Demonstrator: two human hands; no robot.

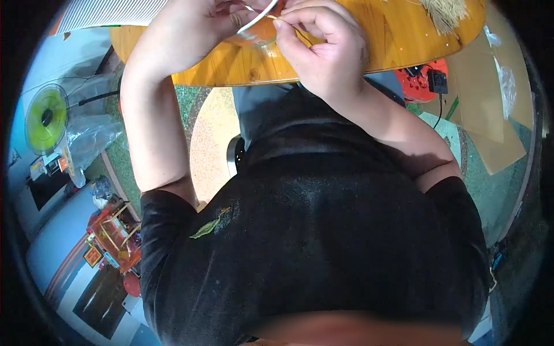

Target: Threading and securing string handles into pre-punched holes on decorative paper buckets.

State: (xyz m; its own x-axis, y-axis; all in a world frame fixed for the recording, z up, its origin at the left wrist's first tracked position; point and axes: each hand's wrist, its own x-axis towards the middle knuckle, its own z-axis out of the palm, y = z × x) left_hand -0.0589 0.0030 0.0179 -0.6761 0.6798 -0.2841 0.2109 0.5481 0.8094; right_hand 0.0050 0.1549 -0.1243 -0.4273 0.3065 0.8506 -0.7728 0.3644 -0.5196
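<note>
At the top edge, over a wooden table, both hands work close together around a white curved rod [258,17], which is cut off by the frame. My right hand [332,49] pinches the end of a thin, pale, straw-like strand [272,17] between thumb and forefinger, beside the rod. My left hand [202,20] is on the rod's other side with its fingers curled in. What those fingers hold is partly hidden, though a thin white piece shows near them. Under the rod is something orange and shiny [254,38], mostly covered.
The round wooden table [242,76] curves in front of me. On it, a bundle of pale strands [445,14] lies at the right, and a white ribbed panel [109,12] is at the far left. Cardboard [482,86], a red plastic stool [424,81] and a green-bladed fan [46,118] stand around.
</note>
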